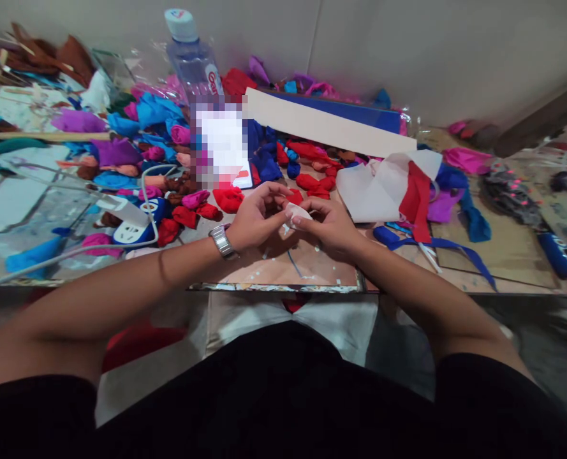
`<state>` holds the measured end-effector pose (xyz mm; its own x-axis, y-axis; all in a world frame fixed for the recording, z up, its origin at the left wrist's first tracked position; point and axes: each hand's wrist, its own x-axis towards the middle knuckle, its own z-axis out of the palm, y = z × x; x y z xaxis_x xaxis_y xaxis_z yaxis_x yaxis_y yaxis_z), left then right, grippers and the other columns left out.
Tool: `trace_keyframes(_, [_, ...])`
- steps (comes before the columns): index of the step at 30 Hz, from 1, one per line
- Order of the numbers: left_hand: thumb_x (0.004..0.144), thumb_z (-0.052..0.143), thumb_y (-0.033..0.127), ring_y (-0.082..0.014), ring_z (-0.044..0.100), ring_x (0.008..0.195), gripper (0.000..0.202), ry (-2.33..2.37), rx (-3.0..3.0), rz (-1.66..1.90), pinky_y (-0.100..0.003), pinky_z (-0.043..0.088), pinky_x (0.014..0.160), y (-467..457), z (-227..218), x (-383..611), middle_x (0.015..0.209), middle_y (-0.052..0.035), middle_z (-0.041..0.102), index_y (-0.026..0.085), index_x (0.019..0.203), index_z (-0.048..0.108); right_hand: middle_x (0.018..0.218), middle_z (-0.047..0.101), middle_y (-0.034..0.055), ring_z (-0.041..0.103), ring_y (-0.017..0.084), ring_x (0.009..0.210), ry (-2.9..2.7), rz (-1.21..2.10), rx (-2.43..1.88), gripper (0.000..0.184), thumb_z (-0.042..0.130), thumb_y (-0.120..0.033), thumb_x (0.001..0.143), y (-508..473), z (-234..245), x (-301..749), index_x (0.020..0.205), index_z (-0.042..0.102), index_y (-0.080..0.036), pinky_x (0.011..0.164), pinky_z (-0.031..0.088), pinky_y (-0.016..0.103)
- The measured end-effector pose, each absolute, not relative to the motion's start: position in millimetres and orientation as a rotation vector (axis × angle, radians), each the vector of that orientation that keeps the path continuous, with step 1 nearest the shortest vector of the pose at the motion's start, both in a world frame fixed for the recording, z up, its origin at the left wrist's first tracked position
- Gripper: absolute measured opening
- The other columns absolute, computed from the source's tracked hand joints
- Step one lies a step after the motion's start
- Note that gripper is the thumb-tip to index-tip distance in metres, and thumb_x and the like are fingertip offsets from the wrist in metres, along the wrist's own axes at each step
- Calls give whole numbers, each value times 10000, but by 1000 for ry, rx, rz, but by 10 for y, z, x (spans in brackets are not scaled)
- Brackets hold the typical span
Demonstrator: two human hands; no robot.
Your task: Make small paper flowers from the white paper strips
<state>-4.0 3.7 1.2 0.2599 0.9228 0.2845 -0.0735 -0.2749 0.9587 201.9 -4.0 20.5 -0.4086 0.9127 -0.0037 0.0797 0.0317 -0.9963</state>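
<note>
A small white piece, perhaps paper or cloth, is pinched between the fingertips of both hands above the front of the table. My left hand, with a silver watch on the wrist, grips it from one side. Opposite, my right hand has its thumb and fingers closed on the same piece. Red cloth bundles lie just behind my hands. Right of them rests a crumpled white sheet with a red strip across it. The fingers hide part of the white piece.
A bottle stands behind a bright, blurred phone. A power strip with a grey cable lies at left. Coloured bundles crowd the table. A long cream board lies at the back, a blue strip at right.
</note>
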Motion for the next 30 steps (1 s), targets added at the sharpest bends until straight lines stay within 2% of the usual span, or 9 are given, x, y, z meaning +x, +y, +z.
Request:
trace_keyframes(4, [806, 894, 499, -154, 693, 851, 511, 823, 1438, 1174, -278, 564, 771, 29, 22, -32, 958, -48, 714, 182, 1118, 642, 826, 716, -14, 631, 138, 711, -1495, 1470, -1023, 388, 895, -532, 774, -27, 172, 2001, 887, 715, -208, 631, 483, 245])
trace_keyframes(7, [848, 837, 544, -143, 667, 780, 440, 849, 1412, 1088, -271, 537, 720, 21, 6, -31, 897, -42, 713, 164, 991, 668, 851, 744, -10, 658, 140, 717, -1432, 1485, -1010, 390, 907, -522, 766, -17, 138, 1996, 911, 720, -212, 633, 496, 243])
trace_keyframes(13, [844, 818, 478, -111, 572, 663, 356, 920, 1508, 1051, -240, 456, 627, 31, 1, -63, 767, -3, 657, 161, 854, 655, 864, 746, -14, 653, 135, 701, -1472, 1443, -1008, 390, 879, -540, 796, -17, 155, 1989, 997, 755, -230, 624, 511, 243])
trace_keyframes(21, [868, 778, 563, -142, 619, 708, 416, 940, 1606, 992, -255, 486, 637, -11, 63, -57, 812, -50, 703, 153, 878, 705, 846, 741, 1, 648, 138, 733, -1539, 1354, -956, 359, 878, -520, 808, 8, 150, 1999, 927, 765, -200, 678, 515, 259])
trace_keyframes(25, [850, 793, 566, -125, 575, 663, 421, 947, 1606, 1018, -243, 452, 600, -12, 69, -50, 761, -33, 683, 154, 830, 710, 833, 733, 1, 618, 138, 727, -1631, 1150, -982, 368, 868, -540, 816, 10, 165, 2005, 928, 766, -204, 662, 485, 264])
trace_keyframes(30, [844, 796, 508, -126, 592, 673, 364, 944, 1559, 1036, -251, 466, 637, 16, 51, -53, 765, -24, 696, 155, 818, 711, 862, 754, 18, 640, 154, 782, -1844, 834, -946, 304, 769, -516, 928, -29, 251, 2032, 949, 792, -214, 718, 492, 294])
